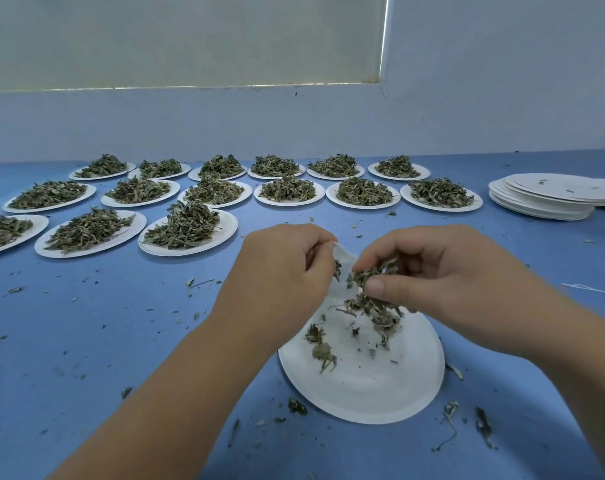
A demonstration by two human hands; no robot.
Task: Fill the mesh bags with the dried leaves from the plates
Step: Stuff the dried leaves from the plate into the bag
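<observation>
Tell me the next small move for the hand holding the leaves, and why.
Probably push the clump of dried green leaves from the right hand into the white mesh bag, which the left hand holds right beside it. Some leaves dangle over the nearly emptied white paper plate, so spills should land there.
</observation>
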